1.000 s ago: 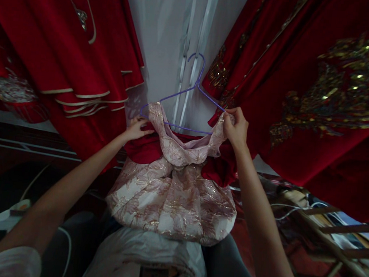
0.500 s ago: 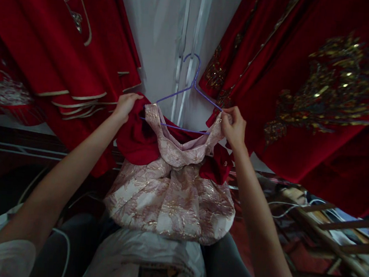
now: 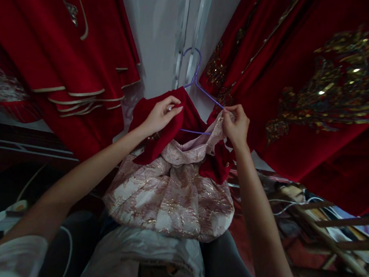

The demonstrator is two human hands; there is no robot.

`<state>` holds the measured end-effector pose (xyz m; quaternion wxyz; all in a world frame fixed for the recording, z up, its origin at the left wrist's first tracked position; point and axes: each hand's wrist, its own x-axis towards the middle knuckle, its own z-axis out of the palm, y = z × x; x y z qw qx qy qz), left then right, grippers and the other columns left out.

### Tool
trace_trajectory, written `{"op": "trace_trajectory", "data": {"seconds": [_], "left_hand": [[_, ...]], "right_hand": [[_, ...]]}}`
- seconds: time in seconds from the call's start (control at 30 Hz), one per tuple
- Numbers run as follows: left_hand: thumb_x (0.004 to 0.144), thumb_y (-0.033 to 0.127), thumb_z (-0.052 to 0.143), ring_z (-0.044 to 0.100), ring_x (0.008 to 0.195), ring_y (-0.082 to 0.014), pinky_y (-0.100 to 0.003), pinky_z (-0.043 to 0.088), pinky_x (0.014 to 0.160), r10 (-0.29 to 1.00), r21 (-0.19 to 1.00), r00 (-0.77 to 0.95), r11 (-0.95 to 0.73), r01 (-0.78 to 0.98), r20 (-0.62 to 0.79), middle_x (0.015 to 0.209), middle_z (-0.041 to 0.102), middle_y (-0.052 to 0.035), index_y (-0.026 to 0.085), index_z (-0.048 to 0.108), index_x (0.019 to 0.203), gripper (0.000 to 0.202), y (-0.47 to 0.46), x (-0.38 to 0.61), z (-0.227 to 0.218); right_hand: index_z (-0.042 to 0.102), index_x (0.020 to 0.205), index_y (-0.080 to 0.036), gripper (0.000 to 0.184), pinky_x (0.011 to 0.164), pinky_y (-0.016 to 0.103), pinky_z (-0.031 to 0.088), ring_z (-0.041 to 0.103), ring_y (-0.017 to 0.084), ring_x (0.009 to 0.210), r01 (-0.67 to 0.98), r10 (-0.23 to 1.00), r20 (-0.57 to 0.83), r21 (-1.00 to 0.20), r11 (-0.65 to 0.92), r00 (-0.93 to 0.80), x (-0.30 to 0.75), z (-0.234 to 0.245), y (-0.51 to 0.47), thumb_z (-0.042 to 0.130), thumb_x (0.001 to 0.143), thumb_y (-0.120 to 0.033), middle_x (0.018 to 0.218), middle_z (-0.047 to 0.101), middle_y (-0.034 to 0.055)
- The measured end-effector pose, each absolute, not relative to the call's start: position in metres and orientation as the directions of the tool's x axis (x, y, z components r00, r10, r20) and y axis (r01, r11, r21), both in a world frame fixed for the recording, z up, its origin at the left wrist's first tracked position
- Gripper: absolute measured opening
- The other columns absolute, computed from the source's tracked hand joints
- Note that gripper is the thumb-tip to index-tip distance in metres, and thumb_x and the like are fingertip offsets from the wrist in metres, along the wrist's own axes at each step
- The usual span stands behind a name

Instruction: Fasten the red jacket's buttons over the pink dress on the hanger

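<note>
A pink and gold brocade dress (image 3: 168, 202) lies over my lap on a thin purple hanger (image 3: 196, 76). My left hand (image 3: 165, 115) pinches the edge of a red jacket (image 3: 144, 113), drawing it across the dress's left shoulder, which is now covered. Red cloth also lies behind the neckline and at the dress's right side. My right hand (image 3: 236, 121) is closed on the dress's right shoulder strap (image 3: 218, 126), close against the hanger's arm.
Red garments with pale trim (image 3: 84, 89) hang at left. More red cloth with gold sequin embroidery (image 3: 336, 88) hangs at right. A pale cabinet-like surface (image 3: 158, 31) stands ahead. A wooden rack (image 3: 334, 244) with cables stands at lower right.
My left hand has moved right and inward, pulling the red jacket over the dress's left shoulder and the hanger's left arm. My right hand stays nearly in place at the strap.
</note>
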<state>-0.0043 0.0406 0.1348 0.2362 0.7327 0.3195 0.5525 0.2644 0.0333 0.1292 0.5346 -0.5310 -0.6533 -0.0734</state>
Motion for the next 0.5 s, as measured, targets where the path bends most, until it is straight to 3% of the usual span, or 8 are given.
{"op": "trace_trajectory", "data": {"seconds": [0.13, 0.23, 0.3, 0.37, 0.43, 0.5], "left_hand": [[0.083, 0.039, 0.057, 0.057, 0.075, -0.0150, -0.027, 0.046, 0.072, 0.748, 0.655, 0.238, -0.659, 0.368, 0.619, 0.079, 0.059, -0.0008, 0.018, 0.060, 0.091, 0.023, 0.056, -0.023, 0.117], [0.082, 0.041, 0.059, 0.055, 0.097, -0.0214, -0.037, 0.043, 0.091, 0.711, 0.505, 0.225, -0.652, 0.566, 0.667, 0.098, 0.061, -0.0056, 0.019, 0.064, 0.091, 0.024, 0.066, -0.039, 0.120], [0.079, 0.041, 0.064, 0.046, 0.116, -0.0268, -0.045, 0.034, 0.103, 0.681, 0.402, 0.234, -0.635, 0.659, 0.693, 0.120, 0.054, -0.0088, 0.020, 0.066, 0.087, 0.022, 0.072, -0.045, 0.128], [0.077, 0.039, 0.066, 0.037, 0.126, -0.0294, -0.048, 0.026, 0.109, 0.690, 0.362, 0.284, -0.631, 0.686, 0.666, 0.130, 0.046, -0.0081, 0.020, 0.067, 0.083, 0.020, 0.080, -0.046, 0.136], [0.076, 0.039, 0.065, 0.039, 0.124, -0.0285, -0.047, 0.026, 0.110, 0.734, 0.387, 0.354, -0.631, 0.672, 0.580, 0.125, 0.047, -0.0061, 0.019, 0.067, 0.080, 0.020, 0.090, -0.046, 0.141], [0.076, 0.040, 0.064, 0.044, 0.118, -0.0258, -0.043, 0.032, 0.107, 0.773, 0.436, 0.398, -0.616, 0.656, 0.494, 0.113, 0.050, -0.0039, 0.019, 0.066, 0.079, 0.021, 0.100, -0.046, 0.141]], "right_hand": [[0.060, 0.087, -0.021, 0.028, 0.069, 0.029, 0.043, 0.061, 0.020, 0.075, 0.795, 0.677, 0.726, -0.479, 0.371, 0.122, 0.267, 0.136, 0.042, 0.048, 0.086, -0.046, 0.082, 0.067, 0.0038], [0.059, 0.073, -0.019, 0.040, 0.065, 0.030, 0.042, 0.059, 0.020, 0.068, 0.809, 0.777, 0.625, -0.495, 0.317, 0.078, 0.272, 0.149, 0.058, 0.045, 0.087, -0.053, 0.067, 0.062, 0.0037], [0.057, 0.063, -0.018, 0.049, 0.063, 0.031, 0.043, 0.058, 0.021, 0.062, 0.810, 0.894, 0.447, -0.534, 0.243, 0.026, 0.277, 0.161, 0.071, 0.044, 0.086, -0.059, 0.056, 0.057, 0.0042], [0.059, 0.059, -0.019, 0.054, 0.063, 0.034, 0.045, 0.059, 0.023, 0.060, 0.807, 0.983, 0.184, -0.579, 0.116, -0.010, 0.278, 0.174, 0.083, 0.045, 0.084, -0.064, 0.052, 0.057, 0.0061], [0.065, 0.065, -0.019, 0.055, 0.067, 0.038, 0.048, 0.061, 0.026, 0.062, 0.788, 0.998, 0.026, -0.612, 0.063, -0.059, 0.277, 0.182, 0.093, 0.045, 0.082, -0.068, 0.054, 0.061, 0.0076], [0.070, 0.077, -0.019, 0.057, 0.069, 0.041, 0.051, 0.063, 0.028, 0.062, 0.750, 0.988, 0.014, -0.649, 0.125, -0.153, 0.273, 0.185, 0.100, 0.045, 0.080, -0.071, 0.056, 0.063, 0.0072]]}}
